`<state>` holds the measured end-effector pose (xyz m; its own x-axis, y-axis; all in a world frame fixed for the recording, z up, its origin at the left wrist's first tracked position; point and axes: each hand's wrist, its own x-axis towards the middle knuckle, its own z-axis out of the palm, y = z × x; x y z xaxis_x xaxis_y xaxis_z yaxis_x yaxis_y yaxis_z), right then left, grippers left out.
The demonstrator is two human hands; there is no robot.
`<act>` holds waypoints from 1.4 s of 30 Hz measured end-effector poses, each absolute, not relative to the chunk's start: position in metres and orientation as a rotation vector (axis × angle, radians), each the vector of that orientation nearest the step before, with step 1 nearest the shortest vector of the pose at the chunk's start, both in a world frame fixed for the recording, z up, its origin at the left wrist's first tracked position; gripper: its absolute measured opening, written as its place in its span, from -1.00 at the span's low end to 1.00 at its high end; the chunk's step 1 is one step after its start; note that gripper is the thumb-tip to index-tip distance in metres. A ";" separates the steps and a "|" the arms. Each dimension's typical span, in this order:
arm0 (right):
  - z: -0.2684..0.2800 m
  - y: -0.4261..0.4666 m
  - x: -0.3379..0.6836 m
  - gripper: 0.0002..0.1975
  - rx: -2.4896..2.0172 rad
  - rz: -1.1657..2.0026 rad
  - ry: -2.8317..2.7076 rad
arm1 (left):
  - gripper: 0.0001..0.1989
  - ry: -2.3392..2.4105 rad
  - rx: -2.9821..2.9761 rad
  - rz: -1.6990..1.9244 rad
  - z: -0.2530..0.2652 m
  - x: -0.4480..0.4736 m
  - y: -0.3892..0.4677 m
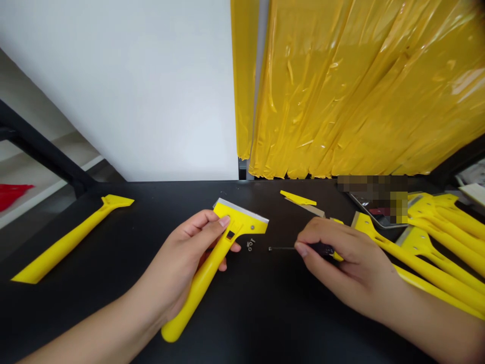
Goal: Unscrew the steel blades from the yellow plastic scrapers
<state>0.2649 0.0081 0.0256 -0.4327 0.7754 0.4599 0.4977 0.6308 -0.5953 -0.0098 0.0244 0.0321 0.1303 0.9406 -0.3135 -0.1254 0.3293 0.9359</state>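
Observation:
My left hand (189, 258) is closed round a yellow scraper (204, 280), its thumb pressed on the head near one end. A metal blade (242, 208) runs along the top edge of that head, and a screw (252, 227) shows near its right end. In my right hand (344, 253) is a thin screwdriver (284, 248), pointing left, with its dark handle partly hidden by the fingers. At its tip sits a small metal piece, too small to name for certain. Between the hands, several small screws and nuts (250, 244) lie on the black table.
Another yellow scraper handle (76, 237) lies at the left. Several bladed yellow scrapers (420, 242) are heaped at the right, beside a phone-like device (373, 205). A yellow strip (297, 197) and a loose blade (305, 207) lie behind my right hand. White and yellow-wrapped panels (341, 91) stand at the back.

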 end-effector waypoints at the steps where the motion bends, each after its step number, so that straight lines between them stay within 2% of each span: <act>1: 0.026 0.008 0.265 -0.90 -0.992 0.485 -2.119 | -0.74 1.163 0.914 0.956 0.032 -0.010 0.024; 18: 0.033 0.002 0.266 -0.91 -0.991 0.445 -2.130 | -0.76 1.194 1.070 0.856 0.032 -0.008 0.024; 27: 0.052 -0.012 0.266 -0.76 -0.809 0.429 -2.104 | -0.80 1.126 1.143 0.755 0.027 -0.001 0.014; 42: 0.058 -0.015 0.265 -0.84 -0.752 0.220 -2.240 | -0.79 1.106 1.060 0.685 0.025 0.005 -0.001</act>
<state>0.2652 -0.0152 0.0579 -0.5459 0.5788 0.6057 0.4497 0.8124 -0.3711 0.0049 -0.0008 0.0252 0.3347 0.8667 -0.3698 0.0546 0.3739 0.9258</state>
